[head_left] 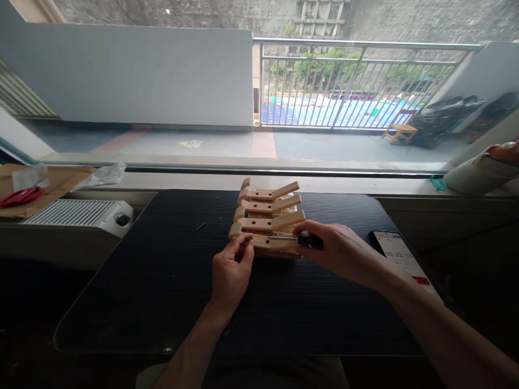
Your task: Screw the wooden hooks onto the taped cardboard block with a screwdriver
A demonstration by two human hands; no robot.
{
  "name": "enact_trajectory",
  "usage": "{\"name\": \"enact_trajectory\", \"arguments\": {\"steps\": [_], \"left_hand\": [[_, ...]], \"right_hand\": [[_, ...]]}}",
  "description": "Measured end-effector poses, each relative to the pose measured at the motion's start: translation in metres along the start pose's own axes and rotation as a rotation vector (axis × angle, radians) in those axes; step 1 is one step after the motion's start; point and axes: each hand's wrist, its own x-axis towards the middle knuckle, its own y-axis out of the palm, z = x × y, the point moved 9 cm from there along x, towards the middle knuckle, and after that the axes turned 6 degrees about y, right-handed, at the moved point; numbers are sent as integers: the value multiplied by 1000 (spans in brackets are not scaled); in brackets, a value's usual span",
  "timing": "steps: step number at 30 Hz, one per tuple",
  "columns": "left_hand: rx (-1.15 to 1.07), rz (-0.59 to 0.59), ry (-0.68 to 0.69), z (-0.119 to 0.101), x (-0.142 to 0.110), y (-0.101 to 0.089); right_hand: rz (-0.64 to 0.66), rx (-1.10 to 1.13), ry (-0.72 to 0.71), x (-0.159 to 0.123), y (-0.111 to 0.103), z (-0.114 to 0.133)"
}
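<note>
Presently, pale wooden assembly [284, 222] with four angled, drilled strips rests at far centre of black, wood-grained surface [162, 302]. Right hand [338, 248]: grip closed around black-handled screwdriver [310, 241], metal shaft lying along the nearest strip, pointing left. Left hand [232, 270]: thumb and forefinger drawn near together at the left end of the same strip; contents of grip too small to tell. Small dark screw-like piece [200, 226] lies left of assembly. Lit smartphone [399, 259]: right edge of surface.
</note>
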Motion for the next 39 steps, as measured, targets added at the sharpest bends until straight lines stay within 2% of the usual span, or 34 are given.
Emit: {"name": "enact_trajectory", "arguments": {"steps": [5, 13, 17, 20, 23, 27, 33, 39], "left_hand": [[-30, 10, -28, 4, -2, 2], [-48, -46, 35, 0, -2, -1], [-42, -60, 40, 2, -3, -1], [-34, -59, 42, 3, -3, 1], [-25, -62, 45, 2, -4, 1], [-25, -70, 50, 0, -5, 2], [-43, -73, 60, 0, -4, 4], [-37, -81, 74, 2, -5, 3]], "right_hand": [[-6, -8, -14, 2, -3, 2], [-2, -49, 0, 4, -2, 1], [-16, -87, 5, 1, -11, 7], [-1, -116, -26, 2, -22, 20], [21, -166, -169, 6, -29, 45], [68, -235, -331, 13, -26, 74], [147, -373, -354, 21, -22, 93], [167, -399, -386, 24, -19, 100]]}}
